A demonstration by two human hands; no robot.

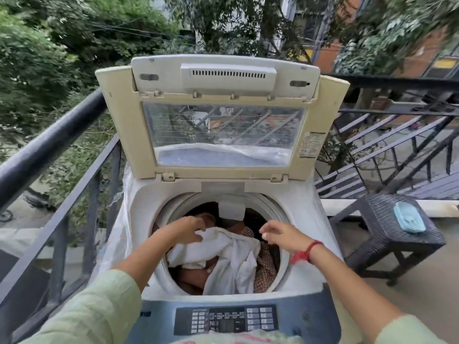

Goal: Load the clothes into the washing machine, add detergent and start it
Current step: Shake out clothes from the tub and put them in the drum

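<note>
**Both hands over the drum**

Left hand [189, 228] is pinching the white cloth [224, 254] at its upper edge, fingers closed on the fabric! Right hand [280, 234] hovers loose and empty, fingers spread. The cloth lies atop brown and checked clothes [265, 265] inside the washing machine [308, 274], lid [223, 115] up behind. Right of the machine, a wicker stool [387, 232] bears a blue box [409, 220].

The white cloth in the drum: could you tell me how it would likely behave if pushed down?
The white cloth lies in folds, so it is probably floppy and would crumple rather than slide. It looks dry and light. The left hand pinches its edge, which bunches there.
</note>
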